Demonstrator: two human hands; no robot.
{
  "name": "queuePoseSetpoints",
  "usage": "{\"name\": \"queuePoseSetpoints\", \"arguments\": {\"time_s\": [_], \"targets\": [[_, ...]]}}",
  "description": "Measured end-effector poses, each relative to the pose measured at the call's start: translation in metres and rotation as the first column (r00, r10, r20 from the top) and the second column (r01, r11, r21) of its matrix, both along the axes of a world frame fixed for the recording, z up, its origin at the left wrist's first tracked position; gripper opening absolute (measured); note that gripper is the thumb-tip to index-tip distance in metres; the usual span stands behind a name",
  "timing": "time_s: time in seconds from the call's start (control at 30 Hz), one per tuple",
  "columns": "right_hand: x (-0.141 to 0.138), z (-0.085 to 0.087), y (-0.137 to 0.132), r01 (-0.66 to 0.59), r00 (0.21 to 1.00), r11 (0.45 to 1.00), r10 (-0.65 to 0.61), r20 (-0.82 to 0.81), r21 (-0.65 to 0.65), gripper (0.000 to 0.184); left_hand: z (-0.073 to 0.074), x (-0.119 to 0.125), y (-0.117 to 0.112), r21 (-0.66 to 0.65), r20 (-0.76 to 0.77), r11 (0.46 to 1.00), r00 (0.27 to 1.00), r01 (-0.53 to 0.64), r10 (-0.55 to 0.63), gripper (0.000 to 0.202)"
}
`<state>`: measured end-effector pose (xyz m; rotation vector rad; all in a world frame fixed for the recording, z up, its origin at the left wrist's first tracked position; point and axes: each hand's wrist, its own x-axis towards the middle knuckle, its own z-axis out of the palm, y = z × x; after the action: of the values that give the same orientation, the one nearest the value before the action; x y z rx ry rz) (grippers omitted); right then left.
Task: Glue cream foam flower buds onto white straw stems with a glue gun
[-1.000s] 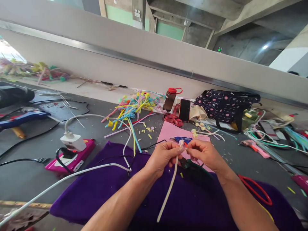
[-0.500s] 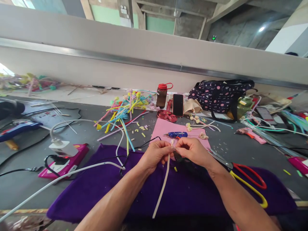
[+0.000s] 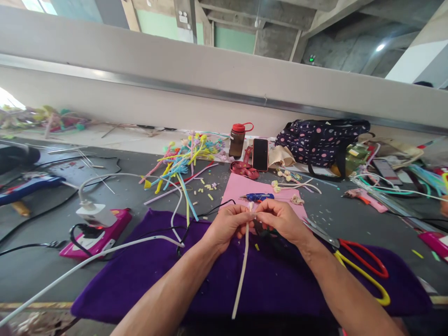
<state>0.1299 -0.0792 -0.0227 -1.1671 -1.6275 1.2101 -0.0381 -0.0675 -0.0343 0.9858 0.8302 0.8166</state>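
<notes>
Your left hand (image 3: 227, 225) and right hand (image 3: 282, 220) meet over the purple cloth (image 3: 147, 275), fingertips pinched together on the top end of a cream stem (image 3: 242, 266). Both hands are closed on it: the left grips just below the tip, the right nips the small pale bud (image 3: 251, 206) at the very top. The stem hangs from your fingers, slightly tilted, down towards you across the cloth, its lower end free. Something dark lies on the cloth under your right hand, but your fingers hide too much of it to tell what it is. Just beyond your hands a pink sheet (image 3: 241, 186) lies on the grey surface (image 3: 42, 261), with a blue glue gun (image 3: 258, 197) on it and a few finished pale buds (image 3: 287, 179) at its far right edge. Scissors (image 3: 357, 263) with red and yellow handles rest on the cloth beside your right forearm. To your left a white cable (image 3: 105, 252) runs across the cloth to a charger (image 3: 95, 214) plugged into a pink power strip (image 3: 94, 235). Further back, a heap of coloured stems (image 3: 182, 161) sits near a bottle (image 3: 237, 140) with a red cap, a phone (image 3: 260, 154) propped upright beside it, and a dotted bag (image 3: 322, 142) well to the right.
</notes>
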Motion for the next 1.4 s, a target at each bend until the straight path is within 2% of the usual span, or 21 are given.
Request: {"name": "queuePoseSetpoints", "arguments": {"time_s": [0.23,0.53,0.63,0.73,0.87,1.17,1.4], "targets": [[0.004,-0.002,0.001,-0.096,0.995,0.988,0.091,-0.045,-0.118,0.014,0.003,-0.002,-0.001,0.031,-0.064,0.997,0.996,0.071,-0.069,0.03],[0.007,-0.004,0.005,-0.199,0.977,0.966,0.183,-0.106,-0.163,0.016,0.001,-0.002,0.0,0.008,-0.024,0.992,0.992,0.125,-0.125,0.022],[0.006,-0.003,0.007,-0.189,0.978,0.966,0.169,-0.118,-0.177,0.017,0.002,-0.001,0.0,0.001,-0.025,0.996,0.996,0.089,-0.089,0.022],[0.004,-0.003,0.008,-0.127,0.986,0.978,0.107,-0.125,-0.163,0.015,0.004,0.0,0.0,0.006,-0.036,1.0,0.999,0.029,-0.028,0.021],[0.004,-0.006,0.008,-0.067,0.99,0.985,0.046,-0.132,-0.158,0.012,0.003,0.0,0.0,0.032,-0.036,0.999,0.999,0.013,-0.012,0.02],[0.004,-0.01,0.007,-0.132,0.97,0.97,0.084,-0.227,-0.206,0.013,0.0,-0.002,0.001,0.057,-0.016,0.998,0.999,0.035,-0.035,0.02],[0.005,-0.01,0.007,-0.239,0.935,0.954,0.177,-0.307,-0.18,0.014,0.002,-0.001,0.001,0.007,0.009,0.995,0.995,0.103,-0.103,0.021]]}}
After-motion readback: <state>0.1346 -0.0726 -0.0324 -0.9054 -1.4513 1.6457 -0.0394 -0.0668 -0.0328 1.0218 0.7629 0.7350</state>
